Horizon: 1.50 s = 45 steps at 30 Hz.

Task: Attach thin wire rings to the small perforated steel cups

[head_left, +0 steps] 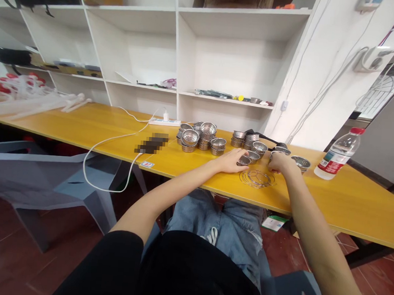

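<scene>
My left hand point(231, 161) curls round a small perforated metal cup point(243, 161) near the table's front edge, fingers behind it and thumb in front. Just beyond stands another such cup point(253, 157). To the right, my right hand point(281, 162) is closed with fingers bent downward at the rim of a metal cup point(272, 156), which it partly hides. A cup point(300, 163) sits just right of that hand, and one more point(282, 150) is behind it. Thin round wire rings point(257, 179) lie between my hands, nearer to me.
Several stacked perforated cups point(204, 139) stand left of my hands on the yellow table point(354, 208). A water bottle point(338, 155) stands at right. A white cable point(108, 137) runs from a power strip point(165, 122) to a blurred dark device point(152, 143). White shelves point(228, 64) rise behind.
</scene>
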Each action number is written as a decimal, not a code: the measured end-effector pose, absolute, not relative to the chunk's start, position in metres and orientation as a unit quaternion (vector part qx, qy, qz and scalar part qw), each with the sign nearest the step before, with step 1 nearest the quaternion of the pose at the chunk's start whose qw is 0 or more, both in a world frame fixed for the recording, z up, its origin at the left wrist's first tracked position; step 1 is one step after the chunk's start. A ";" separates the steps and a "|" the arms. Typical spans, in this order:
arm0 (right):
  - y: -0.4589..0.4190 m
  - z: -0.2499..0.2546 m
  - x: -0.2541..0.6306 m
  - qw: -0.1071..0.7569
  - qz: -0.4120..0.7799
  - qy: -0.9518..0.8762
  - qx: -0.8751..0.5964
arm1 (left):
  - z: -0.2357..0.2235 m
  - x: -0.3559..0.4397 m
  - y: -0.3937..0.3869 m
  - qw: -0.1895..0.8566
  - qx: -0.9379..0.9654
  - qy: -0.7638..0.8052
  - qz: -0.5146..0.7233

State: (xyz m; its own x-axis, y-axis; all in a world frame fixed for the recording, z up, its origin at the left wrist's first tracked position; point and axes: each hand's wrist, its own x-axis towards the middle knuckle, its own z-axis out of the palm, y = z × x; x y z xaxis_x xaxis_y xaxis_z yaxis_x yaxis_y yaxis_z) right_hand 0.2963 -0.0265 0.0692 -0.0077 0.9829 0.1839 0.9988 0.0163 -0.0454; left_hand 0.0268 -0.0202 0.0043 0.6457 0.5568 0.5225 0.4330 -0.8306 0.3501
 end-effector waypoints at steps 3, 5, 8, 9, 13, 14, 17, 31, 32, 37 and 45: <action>-0.035 0.074 0.286 0.010 -0.005 -0.687 -0.726 | 0.006 0.027 -0.020 0.106 0.902 0.282 0.310; -0.040 0.077 0.280 -0.009 0.034 -0.677 -0.735 | 0.007 0.026 -0.020 0.109 0.902 0.284 0.308; -0.044 0.079 0.276 -0.003 0.060 -0.674 -0.736 | 0.008 0.026 -0.021 0.109 0.901 0.289 0.304; -0.045 0.080 0.276 0.003 0.060 -0.677 -0.734 | 0.008 0.026 -0.022 0.109 0.901 0.291 0.302; -0.047 0.080 0.273 0.010 0.050 -0.675 -0.736 | 0.008 0.026 -0.022 0.108 0.903 0.293 0.295; -0.048 0.080 0.272 0.009 0.047 -0.675 -0.736 | 0.008 0.026 -0.022 0.109 0.903 0.293 0.295; -0.051 0.081 0.269 0.006 0.038 -0.681 -0.731 | 0.008 0.026 -0.021 0.109 0.902 0.293 0.298; -0.061 0.092 0.266 0.120 0.071 -0.702 -0.699 | 0.006 0.027 -0.018 0.105 0.902 0.291 0.301; -0.061 0.093 0.265 0.133 0.079 -0.701 -0.696 | 0.006 0.027 -0.018 0.108 0.901 0.294 0.301; -0.069 0.101 0.258 0.183 0.097 -0.698 -0.685 | 0.005 0.027 -0.019 0.125 0.892 0.311 0.303; -0.077 0.101 0.250 0.225 0.170 -0.724 -0.629 | 0.003 0.026 -0.017 0.131 0.890 0.304 0.313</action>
State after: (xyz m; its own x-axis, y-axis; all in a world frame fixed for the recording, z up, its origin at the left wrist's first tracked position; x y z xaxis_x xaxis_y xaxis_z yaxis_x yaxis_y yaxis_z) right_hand 0.2499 -0.0772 0.1013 -0.1075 0.9879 0.1121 0.8348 0.1509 -0.5294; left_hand 0.0259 -0.0167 0.0034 0.6200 0.6228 0.4772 0.4590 -0.7812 0.4231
